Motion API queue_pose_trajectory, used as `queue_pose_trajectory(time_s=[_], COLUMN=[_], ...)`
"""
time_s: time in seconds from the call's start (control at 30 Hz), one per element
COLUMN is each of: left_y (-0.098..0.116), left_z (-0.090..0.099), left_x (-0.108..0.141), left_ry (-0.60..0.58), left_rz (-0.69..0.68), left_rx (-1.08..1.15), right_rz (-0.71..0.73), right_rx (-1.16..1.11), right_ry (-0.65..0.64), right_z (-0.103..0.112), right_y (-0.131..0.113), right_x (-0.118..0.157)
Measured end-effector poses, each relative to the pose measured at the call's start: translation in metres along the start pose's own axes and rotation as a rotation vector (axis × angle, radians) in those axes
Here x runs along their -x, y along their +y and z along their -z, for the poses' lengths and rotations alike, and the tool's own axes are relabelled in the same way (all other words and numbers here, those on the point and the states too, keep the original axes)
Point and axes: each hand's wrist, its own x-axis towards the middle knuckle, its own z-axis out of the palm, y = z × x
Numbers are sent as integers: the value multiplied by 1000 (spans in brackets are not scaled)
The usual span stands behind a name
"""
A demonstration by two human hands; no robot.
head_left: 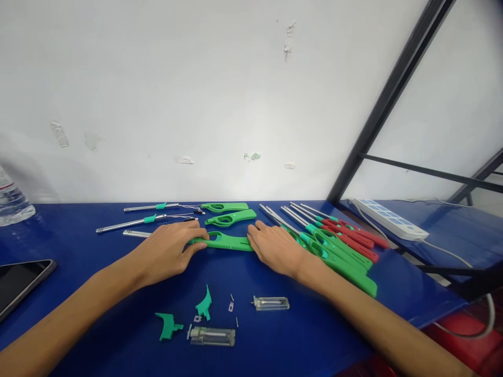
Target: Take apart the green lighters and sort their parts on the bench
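A green lighter handle [231, 242] lies crosswise on the blue table between my hands. My left hand [173, 248] pinches its narrow end, beside the oval opening. My right hand [273, 246] rests over its wide end with the fingers bent around it. Just behind are two more green handles [231, 218], with metal tubes [133, 224] and thin wires to their left. Nearer me lie two teal triggers [168, 326], two clear fuel tanks [214, 336] and several tiny parts [231, 306].
Finished-looking green [346, 264] and red lighters [359, 235] fan out on the right. A power strip [389, 220] lies beyond the black frame [377, 99]. At the left are a phone [23, 280] and a water bottle [13, 201]. A wall stands behind.
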Motion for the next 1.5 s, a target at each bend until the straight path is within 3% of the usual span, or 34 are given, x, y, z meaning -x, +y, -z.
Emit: queue_pose_trajectory(time_s=[0.4,0.73,1.17,1.33,1.43,1.5], left_y=[0,1,1,0,0,0], left_z=[0,-1,1,0,-1,-2], left_x=[0,-1,0,1,0,0], left_ry=[5,7,-11,-7,-11,-14], left_rz=[-6,-10,-2,13,15,13], left_rx=[-4,0,1,-3,-1,-5], right_rz=[94,-60,27,5,19,115], right_rx=[29,-2,11,19,-90,-260], right_ry=[-24,-19,-19,-16,22,26], right_z=[6,4,1,12,23,29], right_y=[7,-3,2,6,6,3], right_x=[4,0,4,3,4,6])
